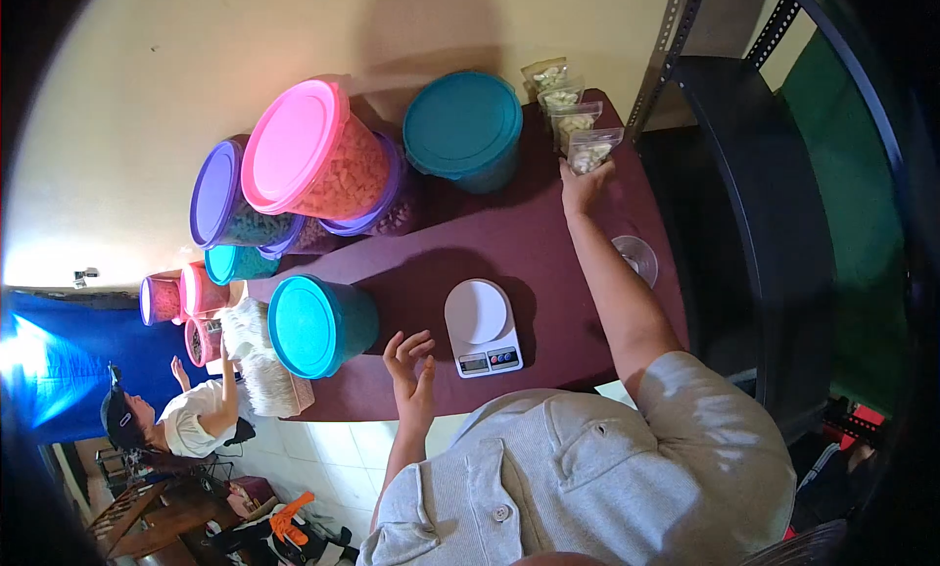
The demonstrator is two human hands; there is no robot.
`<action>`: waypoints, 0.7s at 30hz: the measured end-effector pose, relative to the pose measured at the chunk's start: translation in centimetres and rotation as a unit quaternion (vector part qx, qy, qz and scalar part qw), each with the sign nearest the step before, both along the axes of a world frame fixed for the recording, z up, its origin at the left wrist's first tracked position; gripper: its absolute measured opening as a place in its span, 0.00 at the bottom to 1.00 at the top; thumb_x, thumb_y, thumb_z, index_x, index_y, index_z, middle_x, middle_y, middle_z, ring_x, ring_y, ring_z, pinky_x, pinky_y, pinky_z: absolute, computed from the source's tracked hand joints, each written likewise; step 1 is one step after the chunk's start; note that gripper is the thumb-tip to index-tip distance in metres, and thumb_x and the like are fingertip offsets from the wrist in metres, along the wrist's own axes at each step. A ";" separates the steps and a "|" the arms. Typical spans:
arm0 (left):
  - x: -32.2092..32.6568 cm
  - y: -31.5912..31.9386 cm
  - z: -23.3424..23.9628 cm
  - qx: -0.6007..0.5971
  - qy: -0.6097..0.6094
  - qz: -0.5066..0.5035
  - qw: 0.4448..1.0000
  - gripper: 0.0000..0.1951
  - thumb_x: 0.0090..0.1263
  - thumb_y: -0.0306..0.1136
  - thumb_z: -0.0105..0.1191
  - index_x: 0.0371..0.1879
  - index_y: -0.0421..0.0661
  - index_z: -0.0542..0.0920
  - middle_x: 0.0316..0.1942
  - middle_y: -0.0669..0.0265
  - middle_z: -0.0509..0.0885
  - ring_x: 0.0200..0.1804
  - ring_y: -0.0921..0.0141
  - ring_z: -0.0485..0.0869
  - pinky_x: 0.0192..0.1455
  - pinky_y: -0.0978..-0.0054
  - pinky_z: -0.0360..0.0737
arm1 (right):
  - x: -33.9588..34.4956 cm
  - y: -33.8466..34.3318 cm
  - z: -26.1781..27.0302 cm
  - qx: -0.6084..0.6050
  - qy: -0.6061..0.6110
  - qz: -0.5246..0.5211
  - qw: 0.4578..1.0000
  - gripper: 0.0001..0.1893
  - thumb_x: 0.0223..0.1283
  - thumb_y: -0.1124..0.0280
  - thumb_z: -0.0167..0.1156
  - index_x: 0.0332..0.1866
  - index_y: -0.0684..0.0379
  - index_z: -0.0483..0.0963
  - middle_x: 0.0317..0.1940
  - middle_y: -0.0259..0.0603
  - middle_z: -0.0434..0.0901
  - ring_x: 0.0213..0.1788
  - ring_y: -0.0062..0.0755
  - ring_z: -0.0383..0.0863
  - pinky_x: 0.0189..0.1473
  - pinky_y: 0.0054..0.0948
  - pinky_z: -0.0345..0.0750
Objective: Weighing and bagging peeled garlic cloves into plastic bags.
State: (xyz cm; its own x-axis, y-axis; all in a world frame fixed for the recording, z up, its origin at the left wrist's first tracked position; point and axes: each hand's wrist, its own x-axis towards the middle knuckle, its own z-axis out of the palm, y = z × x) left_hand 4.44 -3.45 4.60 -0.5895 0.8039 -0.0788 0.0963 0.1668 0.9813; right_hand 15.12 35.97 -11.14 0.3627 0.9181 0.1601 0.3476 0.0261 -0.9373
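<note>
My right hand [585,190] reaches to the far right of the table, its fingers around the lower part of a clear zip-lock bag [591,153] of pale pieces. Behind that bag, several similar filled bags stand in a row towards the wall, one of them a zip-lock bag [575,122] just behind. Held above the table's near edge, my left hand [411,371] is empty with its fingers apart. It is nearest to a white digital kitchen scale [485,329], whose round platform bears nothing. A teal lidded tub [323,327] stands to the left of this hand.
A clear plastic cup [637,257] is partly behind my right forearm. Along the wall stand a teal tub [464,129], a pink-lidded tub [316,155] on purple-lidded tubs, and smaller tubs. A black metal rack [756,199] borders the maroon-covered table [558,272]. Another person [187,419] works at left.
</note>
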 end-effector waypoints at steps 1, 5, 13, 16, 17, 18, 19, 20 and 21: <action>0.1 0.3 0.2 -0.010 -0.010 -0.002 1.000 0.30 0.73 0.23 0.47 0.70 0.51 0.52 0.63 0.55 0.69 0.62 0.63 0.74 0.67 0.62 0.67 | -0.2 0.2 -0.4 0.023 -0.003 -0.012 1.000 0.42 0.41 0.67 0.78 0.61 0.68 0.60 0.54 0.57 0.68 0.59 0.55 0.69 0.59 0.45 0.69; -0.2 -0.4 -0.5 -0.006 0.034 -0.014 0.999 0.31 0.72 0.22 0.49 0.71 0.52 0.52 0.65 0.56 0.66 0.60 0.64 0.76 0.63 0.65 0.69 | -1.1 1.3 -1.9 -0.031 -0.046 -0.042 0.998 0.43 0.39 0.68 0.78 0.61 0.69 0.60 0.55 0.57 0.68 0.59 0.56 0.69 0.59 0.45 0.69; -1.6 -1.5 -0.9 0.009 -0.013 0.027 1.000 0.33 0.70 0.19 0.49 0.70 0.54 0.53 0.64 0.58 0.67 0.60 0.65 0.75 0.61 0.67 0.71 | -0.3 1.4 -5.0 0.013 -0.085 0.013 0.996 0.45 0.41 0.66 0.78 0.64 0.69 0.59 0.58 0.59 0.66 0.62 0.59 0.67 0.64 0.45 0.66; -1.5 -1.8 -1.0 -0.003 0.000 0.028 1.000 0.33 0.70 0.19 0.49 0.71 0.54 0.52 0.64 0.58 0.67 0.59 0.65 0.76 0.61 0.67 0.71 | -0.4 0.7 -4.4 -0.017 -0.078 0.042 0.996 0.47 0.41 0.66 0.78 0.65 0.68 0.57 0.61 0.60 0.64 0.65 0.58 0.65 0.67 0.44 0.65; -1.2 -1.7 -0.9 -0.001 -0.007 0.028 1.000 0.33 0.70 0.19 0.50 0.71 0.54 0.52 0.64 0.57 0.66 0.59 0.65 0.76 0.61 0.67 0.71 | -0.3 0.6 -4.3 -0.017 -0.078 0.041 0.996 0.47 0.41 0.66 0.78 0.65 0.68 0.57 0.61 0.60 0.64 0.65 0.58 0.65 0.67 0.44 0.65; -1.1 -1.7 -0.8 0.001 -0.013 0.028 1.000 0.33 0.69 0.19 0.50 0.71 0.53 0.52 0.65 0.57 0.66 0.59 0.65 0.76 0.61 0.68 0.71 | -0.3 0.6 -4.1 -0.017 -0.078 0.040 0.996 0.49 0.40 0.66 0.79 0.66 0.68 0.56 0.62 0.59 0.64 0.66 0.57 0.64 0.67 0.44 0.65; -1.2 -1.9 -0.8 0.001 -0.012 0.027 1.000 0.33 0.69 0.19 0.50 0.71 0.53 0.52 0.65 0.57 0.66 0.59 0.65 0.76 0.61 0.68 0.71 | -0.2 0.5 -4.0 -0.018 -0.078 0.039 0.996 0.51 0.40 0.65 0.79 0.67 0.69 0.54 0.63 0.59 0.63 0.67 0.57 0.63 0.68 0.44 0.64; -1.2 -2.0 -1.0 -0.001 -0.001 0.020 1.000 0.33 0.69 0.19 0.50 0.71 0.53 0.52 0.65 0.57 0.66 0.59 0.65 0.76 0.60 0.68 0.71 | -0.2 0.5 -3.9 -0.016 -0.077 0.039 0.996 0.51 0.40 0.65 0.79 0.67 0.69 0.54 0.63 0.59 0.63 0.67 0.57 0.63 0.68 0.44 0.64; -1.3 -2.1 -1.0 -0.003 0.010 0.014 1.000 0.34 0.69 0.19 0.50 0.71 0.53 0.52 0.65 0.57 0.66 0.59 0.65 0.76 0.60 0.68 0.72 | -0.2 0.4 -3.8 -0.014 -0.078 0.031 0.996 0.53 0.39 0.65 0.80 0.69 0.69 0.53 0.64 0.59 0.63 0.68 0.57 0.62 0.69 0.44 0.64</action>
State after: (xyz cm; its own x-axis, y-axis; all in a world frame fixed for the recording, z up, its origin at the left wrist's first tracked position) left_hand 3.16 -5.50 3.57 -0.6132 0.7868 -0.0705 0.1116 0.1746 0.9783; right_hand 14.93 36.41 -14.94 0.2781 0.9428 0.1838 0.4883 0.0260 -0.8723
